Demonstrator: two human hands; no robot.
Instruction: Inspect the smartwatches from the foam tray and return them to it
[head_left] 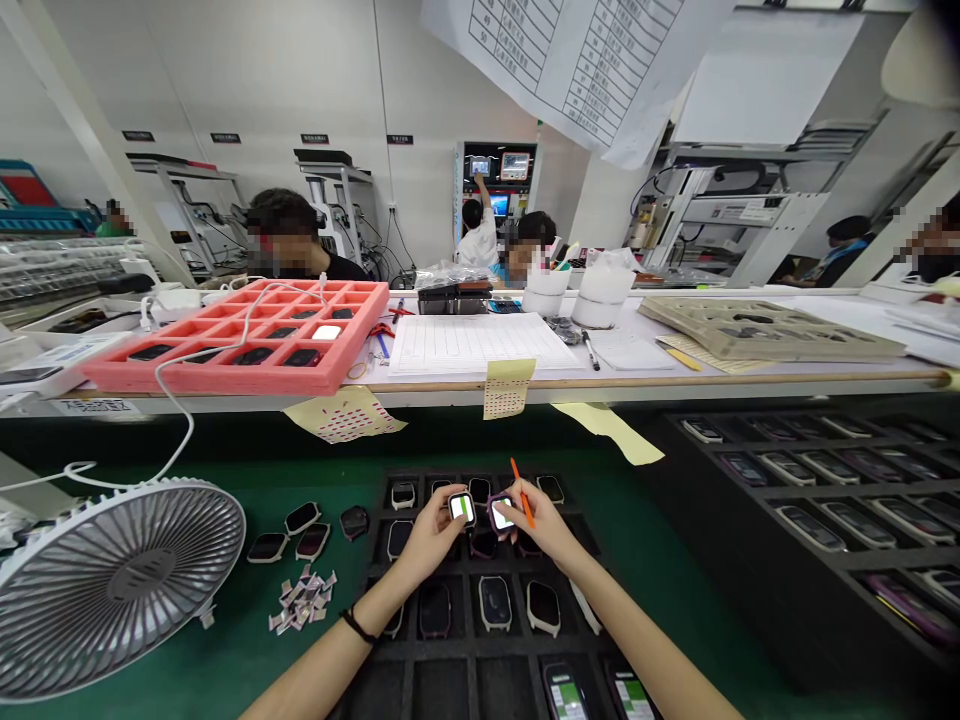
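My left hand [429, 538] is closed on a smartwatch case [462, 509] whose lit screen is white with a green patch. Pinched in my right hand [549, 528] is a purple-rimmed smartwatch case [501, 514] with a bright, mostly white screen. An orange stick-like tool [523, 490], its exact kind unclear, also sits between the right fingers. Both watches are held side by side above a black foam tray [459, 652]. Strapless watch cases fill many of its compartments, among them a pale-framed one [495, 603] with a dark screen. My hands and forearms hide part of the tray.
On the green mat, a grey fan [127, 585] stands left, beside loose watch cases [303, 517] and a pile of small pieces [304, 602]. Another black tray [750, 540] of watches lies right. A shelf edge [450, 392] crosses ahead, holding a pink foam tray [330, 372] and papers. Co-workers sit beyond.
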